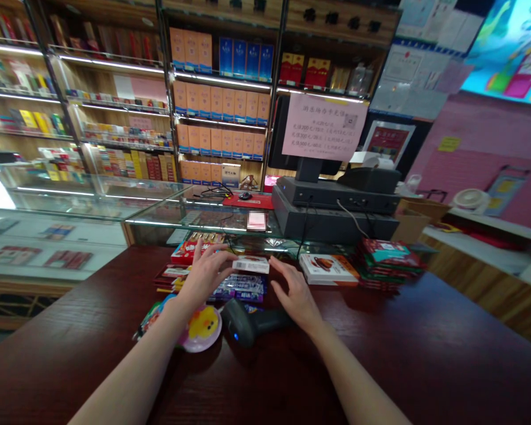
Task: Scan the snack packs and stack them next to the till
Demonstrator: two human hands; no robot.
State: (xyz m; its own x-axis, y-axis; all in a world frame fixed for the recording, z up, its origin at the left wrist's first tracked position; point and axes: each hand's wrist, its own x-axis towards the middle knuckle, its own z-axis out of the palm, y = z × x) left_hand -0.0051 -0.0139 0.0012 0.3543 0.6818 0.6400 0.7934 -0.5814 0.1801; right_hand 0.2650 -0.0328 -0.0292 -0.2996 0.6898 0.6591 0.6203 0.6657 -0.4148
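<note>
My left hand (204, 273) holds a small white packet (251, 264) by its left end, thumb and fingers pinched on it, above the dark wooden counter (425, 354). My right hand (293, 289) hovers just right of the packet with its fingers spread and nothing in it. Below the packet lies a purple wrapped bar (241, 287) among other flat snack packs (190, 248). A dark handheld barcode scanner (248, 321) rests on the counter between my forearms. A round pink item with a yellow duck (200, 328) lies under my left wrist.
A white box with a brown picture (328, 268) and a stack of red-green packets (387, 260) lie to the right. Behind them stand a black till with a screen (336, 206) and a glass display case (194, 215). Shelves of cartons (221, 100) fill the back wall.
</note>
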